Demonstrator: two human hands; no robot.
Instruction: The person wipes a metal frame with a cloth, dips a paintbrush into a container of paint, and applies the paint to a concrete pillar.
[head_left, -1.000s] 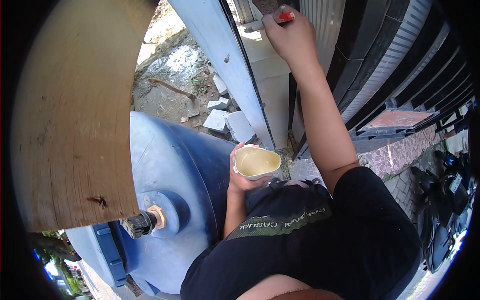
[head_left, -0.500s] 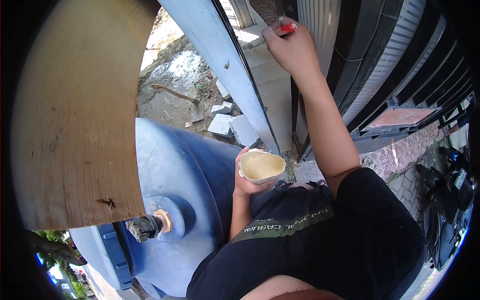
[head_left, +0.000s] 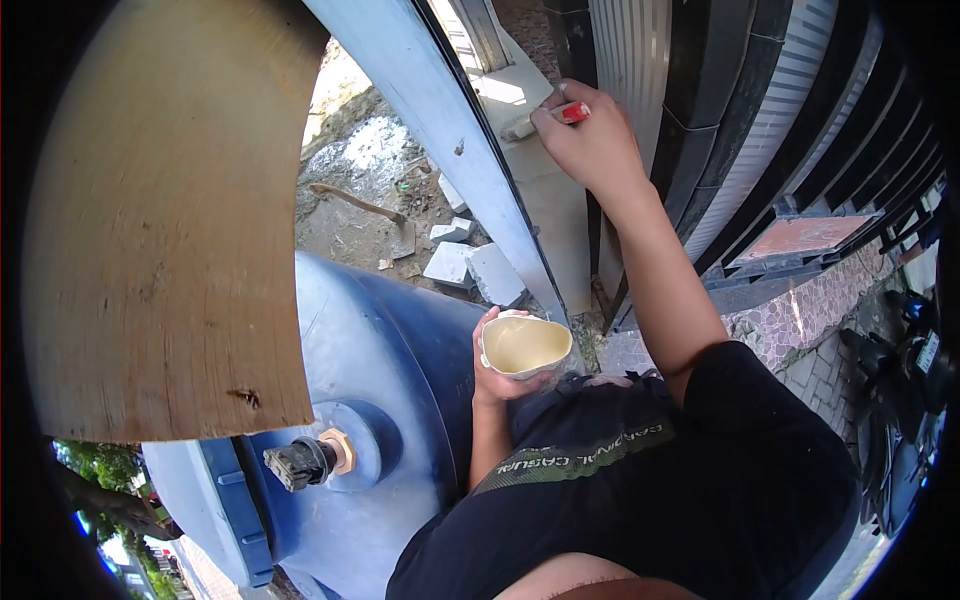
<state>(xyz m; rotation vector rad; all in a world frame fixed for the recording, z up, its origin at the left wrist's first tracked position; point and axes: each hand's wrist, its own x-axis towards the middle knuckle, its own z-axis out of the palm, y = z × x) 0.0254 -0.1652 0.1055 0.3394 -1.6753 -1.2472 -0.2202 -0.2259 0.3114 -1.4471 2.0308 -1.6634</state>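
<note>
My left hand [head_left: 492, 378] is wrapped round a pale cup-like container [head_left: 527, 346] with an uneven rim and cream-coloured material inside, held in front of my chest. At the upper right, my right hand [head_left: 590, 135] grips a paintbrush [head_left: 572, 113] by its red handle. The brush's pale end points left and lies against or close to a light grey surface [head_left: 555, 200]; whether it touches is unclear. Beside that surface runs a long pale blue-white beam [head_left: 440, 110].
A big blue tank [head_left: 400, 330] with a black fitting [head_left: 300, 463] stands at lower left, under a wooden board [head_left: 165, 230]. White blocks [head_left: 495, 275] and a hoe [head_left: 360, 203] lie on the ground. Dark railings [head_left: 740, 110] rise at right, with motorcycles [head_left: 890, 400] beyond.
My right hand has moved down a little with the brush, and more of the brush's pale end shows. The view has shifted slightly. My left hand still holds the container.
</note>
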